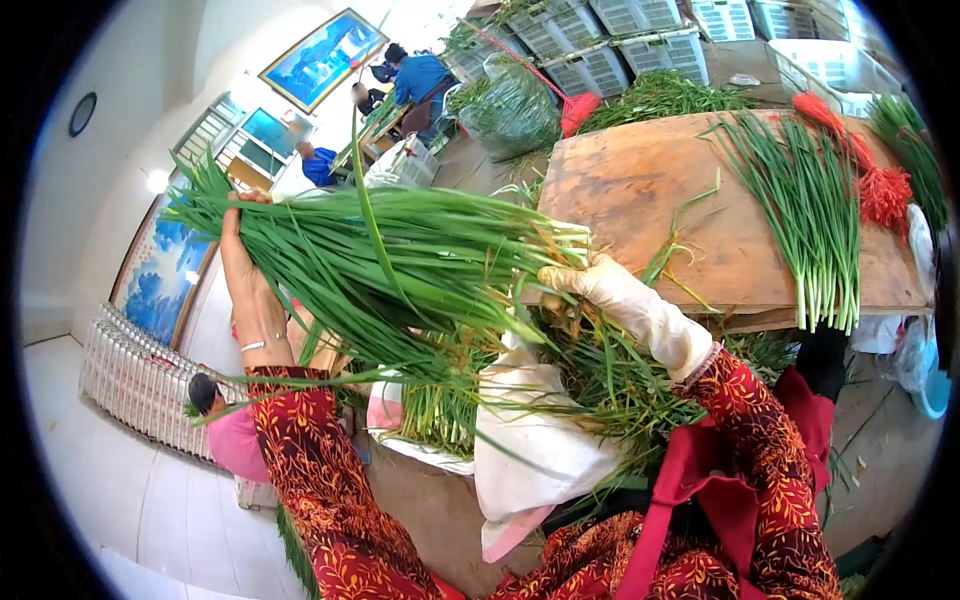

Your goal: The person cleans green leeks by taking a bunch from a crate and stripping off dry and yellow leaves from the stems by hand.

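A big bunch of garlic chives (400,235) is stretched out in front of me, green tips to the left and pale stem ends to the right. My left hand (248,198), bare, is closed round the leafy end; the leaves partly hide its fingers. At the stem ends, my right hand (625,305) in a pale glove has its fingers closed on the stems and some yellowed leaves. Below the bunch, loose trimmed leaves (610,385) lie in a heap beside a white sack (535,415). A neat bundle of chives (800,210) rests on the wooden table (630,185).
Red ties (885,195) lie at the table's right side. Plastic crates (660,55) are stacked at the back, near a bulging clear bag (510,110). A person in blue (420,80) works farther off, and one in pink (238,440) is at left. A blue basin (935,390) stands right.
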### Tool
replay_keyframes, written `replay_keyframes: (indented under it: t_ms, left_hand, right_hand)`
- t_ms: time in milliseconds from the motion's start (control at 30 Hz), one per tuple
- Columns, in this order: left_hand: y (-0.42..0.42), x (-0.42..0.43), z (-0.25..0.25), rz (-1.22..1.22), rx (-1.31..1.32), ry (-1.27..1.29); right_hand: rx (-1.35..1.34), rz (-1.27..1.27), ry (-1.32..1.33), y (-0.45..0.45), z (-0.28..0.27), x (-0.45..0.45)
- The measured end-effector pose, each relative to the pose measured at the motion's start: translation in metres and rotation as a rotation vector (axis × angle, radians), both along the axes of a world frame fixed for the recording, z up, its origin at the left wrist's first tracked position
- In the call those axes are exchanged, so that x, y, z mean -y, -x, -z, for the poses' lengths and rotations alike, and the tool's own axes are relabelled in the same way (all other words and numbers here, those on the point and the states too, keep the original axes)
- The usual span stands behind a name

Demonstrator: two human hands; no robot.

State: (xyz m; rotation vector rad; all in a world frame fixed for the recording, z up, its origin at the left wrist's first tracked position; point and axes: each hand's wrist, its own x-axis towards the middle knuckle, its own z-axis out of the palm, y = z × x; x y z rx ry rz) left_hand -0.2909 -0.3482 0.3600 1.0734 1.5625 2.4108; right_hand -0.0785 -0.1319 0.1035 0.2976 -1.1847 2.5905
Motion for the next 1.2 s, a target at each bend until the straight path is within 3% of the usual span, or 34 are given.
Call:
replay_keyframes:
  t_ms: [33, 133, 167, 267, 300, 400, 567, 667, 700, 767, 900, 1000, 1033, 1100, 1133, 1200]
  left_hand:
    - [-0.001, -0.002, -0.001, -0.091, 0.013, 0.009]
    - [-0.012, -0.003, 0.004, 0.011, 0.069, 0.04]
    - [-0.011, -0.002, 0.006, 0.204, 0.005, 0.095]
    - [-0.001, -0.002, 0.006, 0.201, 0.061, 0.015]
    - [-0.015, -0.006, 0.008, 0.112, 0.008, 0.025]
    - [-0.012, -0.002, 0.011, 0.223, 0.067, -0.009]
    - [0.004, 0.006, 0.011, 0.182, 0.148, 0.015]
    - [0.013, 0.01, 0.01, 0.171, 0.156, 0.021]
    - [0.02, 0.013, 0.008, 0.258, 0.22, 0.015]
    - [0.006, 0.005, 0.01, 0.084, 0.154, 0.031]
    - [0.011, 0.017, 0.009, -0.141, 0.065, 0.043]
    - [0.002, 0.036, 0.005, -0.231, -0.032, 0.085]
    - [0.008, 0.039, 0.003, -0.265, -0.058, 0.056]
    - [-0.012, 0.036, 0.004, -0.392, -0.245, 0.152]
    - [-0.011, 0.041, 0.005, -0.446, -0.495, 0.304]
    - [-0.009, 0.04, 0.008, -0.474, -0.697, 0.358]
  right_hand:
    - [-0.043, 0.016, 0.097, 0.004, -0.001, 0.004]
    - [-0.044, 0.053, 0.171, 0.004, -0.006, 0.003]
    - [0.051, -0.024, 0.232, 0.005, -0.004, -0.001]
    - [-0.054, -0.013, 0.355, 0.004, -0.005, -0.002]
    - [-0.06, -0.022, 0.335, -0.004, -0.01, -0.002]
    - [-0.151, -0.091, 0.311, -0.019, -0.023, -0.002]
    - [-0.152, -0.057, 0.331, -0.027, -0.018, 0.002]
    - [-0.378, -0.253, 0.429, -0.029, -0.001, -0.004]
    - [-0.233, -0.138, 0.357, -0.046, -0.015, 0.001]
    - [-0.304, -0.236, 0.317, -0.054, -0.01, 0.001]
    - [-0.003, 0.039, 0.177, -0.108, -0.006, -0.008]
    - [-0.459, -0.332, 0.616, -0.125, 0.048, -0.054]
    - [-0.285, -0.006, 0.578, -0.143, 0.057, -0.048]
    - [-0.279, 0.467, 0.1, -0.144, 0.046, -0.02]
    - [-0.142, 0.333, -0.179, -0.127, 0.065, -0.021]
    - [-0.017, 0.07, -0.909, -0.092, 0.102, -0.022]
